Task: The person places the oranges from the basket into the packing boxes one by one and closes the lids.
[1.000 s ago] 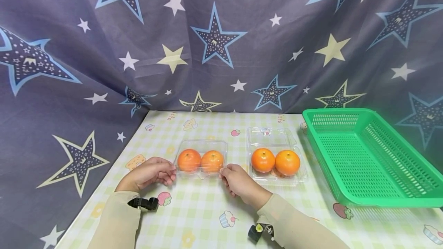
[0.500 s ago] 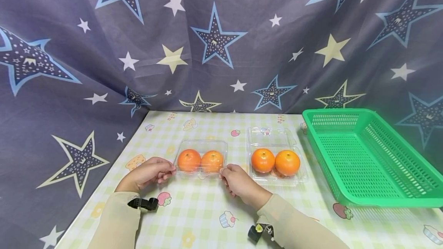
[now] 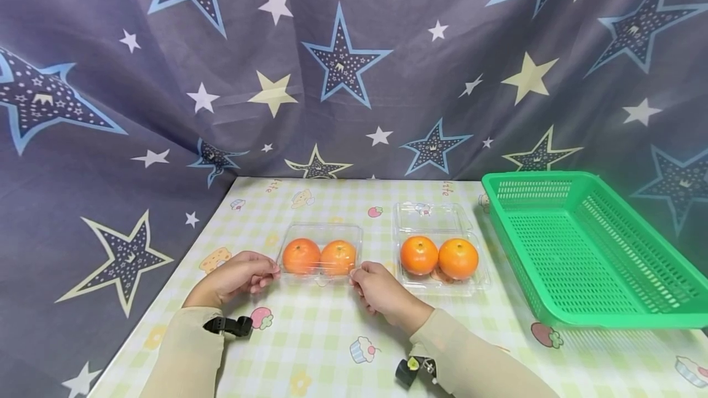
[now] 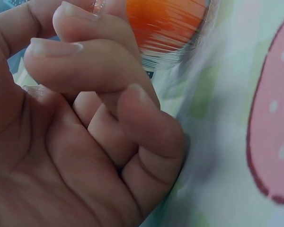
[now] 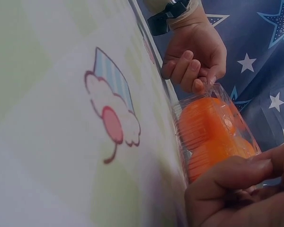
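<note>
I am seeing almost nothing shifting over the last second; the left hand (image 3: 235, 276) and the right hand (image 3: 378, 288) are still pinching the two near corners of the closed clamshell (image 3: 321, 255), which is sitting at 12 o'clock from my wrists on the checked tablecloth (image 3: 310, 330) with two oranges (image 3: 301, 255) sealed under its lid; only the left fingers are lying a little tighter than a second ago, so I am judging the lid is being pressed home rather than lifted. At 3 o'clock from that box the open clamshell (image 3: 439, 263) is holding two more oranges, its lid lying back; further toward 3 o'clock the green basket (image 3: 586, 250) is standing well apart. The left wrist view is showing curled fingers (image 4: 99, 71) nipping the clear plastic rim against the fruit, which the head view is blurring; the right wrist view is showing the opposite hand (image 5: 194, 56) from table level, thumb and forefinger on the corner tab.
</note>
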Available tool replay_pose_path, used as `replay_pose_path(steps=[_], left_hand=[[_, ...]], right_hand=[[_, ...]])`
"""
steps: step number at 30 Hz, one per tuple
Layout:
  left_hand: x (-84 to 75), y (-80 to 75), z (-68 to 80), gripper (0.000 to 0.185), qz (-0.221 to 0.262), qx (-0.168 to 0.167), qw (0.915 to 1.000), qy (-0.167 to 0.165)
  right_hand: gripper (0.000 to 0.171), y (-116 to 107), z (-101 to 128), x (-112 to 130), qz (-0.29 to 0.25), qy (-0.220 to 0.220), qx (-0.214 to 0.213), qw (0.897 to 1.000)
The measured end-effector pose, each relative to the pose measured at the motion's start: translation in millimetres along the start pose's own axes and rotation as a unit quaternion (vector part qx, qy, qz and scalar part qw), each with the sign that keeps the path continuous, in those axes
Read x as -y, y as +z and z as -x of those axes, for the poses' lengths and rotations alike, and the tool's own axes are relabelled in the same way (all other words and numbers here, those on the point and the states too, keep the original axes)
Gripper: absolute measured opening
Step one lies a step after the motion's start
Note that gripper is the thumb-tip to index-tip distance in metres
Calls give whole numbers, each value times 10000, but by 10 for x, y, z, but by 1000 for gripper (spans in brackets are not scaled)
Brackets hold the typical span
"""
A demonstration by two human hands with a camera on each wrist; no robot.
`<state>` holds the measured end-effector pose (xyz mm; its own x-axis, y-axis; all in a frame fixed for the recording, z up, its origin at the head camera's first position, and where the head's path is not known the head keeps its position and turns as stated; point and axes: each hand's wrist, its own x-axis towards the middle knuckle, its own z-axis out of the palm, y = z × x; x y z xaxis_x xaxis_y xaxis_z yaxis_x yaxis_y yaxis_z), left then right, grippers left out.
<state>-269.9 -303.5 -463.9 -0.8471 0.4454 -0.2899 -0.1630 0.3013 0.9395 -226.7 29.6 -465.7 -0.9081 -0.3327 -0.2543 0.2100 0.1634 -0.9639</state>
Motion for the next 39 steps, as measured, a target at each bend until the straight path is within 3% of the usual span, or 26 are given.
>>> replay_pose_path(steps=[39], left_hand=[[-31, 46, -8, 19, -65, -72, 9999, 115]], right_hand=[[29, -5, 19, 9, 48, -16, 66, 10000]])
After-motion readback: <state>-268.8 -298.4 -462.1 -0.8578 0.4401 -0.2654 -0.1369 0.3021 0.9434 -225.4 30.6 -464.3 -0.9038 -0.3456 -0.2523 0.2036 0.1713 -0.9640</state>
